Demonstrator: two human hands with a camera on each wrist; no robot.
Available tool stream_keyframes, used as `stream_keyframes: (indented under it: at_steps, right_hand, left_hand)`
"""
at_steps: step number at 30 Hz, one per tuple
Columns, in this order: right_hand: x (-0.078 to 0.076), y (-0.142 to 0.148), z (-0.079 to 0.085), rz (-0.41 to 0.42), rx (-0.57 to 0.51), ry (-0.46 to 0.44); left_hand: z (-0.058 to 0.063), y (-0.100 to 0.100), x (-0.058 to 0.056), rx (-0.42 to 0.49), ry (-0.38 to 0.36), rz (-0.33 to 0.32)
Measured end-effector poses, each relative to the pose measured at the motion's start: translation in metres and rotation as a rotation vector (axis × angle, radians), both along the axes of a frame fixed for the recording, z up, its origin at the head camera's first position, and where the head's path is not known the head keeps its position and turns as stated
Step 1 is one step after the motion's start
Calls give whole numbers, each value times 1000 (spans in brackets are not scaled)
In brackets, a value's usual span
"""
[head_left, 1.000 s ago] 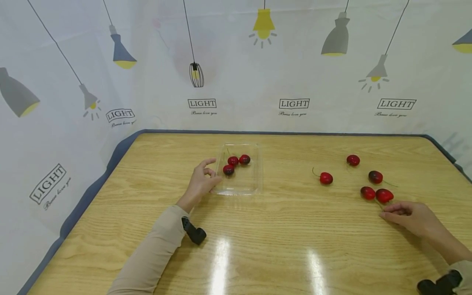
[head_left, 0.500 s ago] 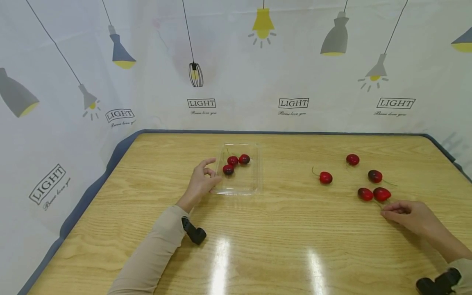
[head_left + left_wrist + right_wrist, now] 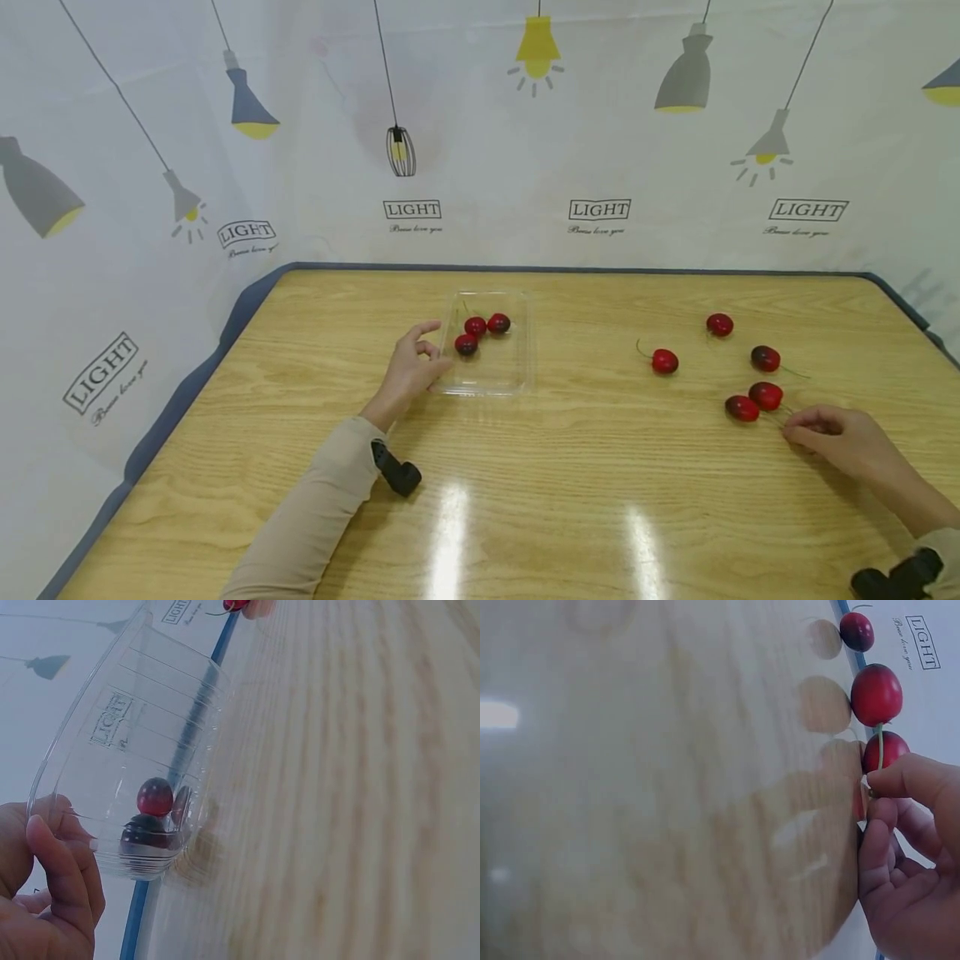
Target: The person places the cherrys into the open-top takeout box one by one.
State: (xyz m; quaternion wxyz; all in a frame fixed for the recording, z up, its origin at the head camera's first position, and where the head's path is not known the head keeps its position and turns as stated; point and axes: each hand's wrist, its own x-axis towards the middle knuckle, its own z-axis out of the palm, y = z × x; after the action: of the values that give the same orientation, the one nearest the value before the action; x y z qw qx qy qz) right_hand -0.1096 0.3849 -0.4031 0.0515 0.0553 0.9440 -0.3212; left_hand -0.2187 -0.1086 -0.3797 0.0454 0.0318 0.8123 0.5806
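Note:
A clear plastic box (image 3: 495, 379) with 3 red cherries (image 3: 476, 326) in it stands on the table, left of centre. My left hand (image 3: 411, 365) pinches its left rim between thumb and fingers, as the left wrist view shows. On the right, my right hand (image 3: 840, 437) has thumb and forefinger together on a green cherry stem (image 3: 880, 746). Two dark-red cherries lie side by side just left of those fingertips, a nearer cherry (image 3: 742, 408) and a farther cherry (image 3: 766, 396). Both their stems run toward the fingertips in the head view.
Behind the pair lie 3 more stemmed cherries: a left one (image 3: 664, 361), a far one (image 3: 719, 325) and a right one (image 3: 765, 358). The wooden table (image 3: 570, 483) ends at the back against a white lamp-print curtain (image 3: 487, 142).
The two cherries by my right hand have shifted left and turned, the left one coming nearer. My right hand has moved very slightly; my left hand and the box stay put.

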Motion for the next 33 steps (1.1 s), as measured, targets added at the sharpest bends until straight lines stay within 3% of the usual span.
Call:
stream_keyframes:
  at_steps: [15, 22, 33]
  right_hand:
    - [1, 0, 6, 17, -82, -68]
    - [0, 4, -1, -6, -84, -42]
    - [-2, 11, -8, -53, -205, -17]
  left_hand:
    - [1, -1, 0, 2, 2, -3]
    - [1, -2, -1, 2, 0, -8]
    - [2, -2, -1, -1, 9, -18]
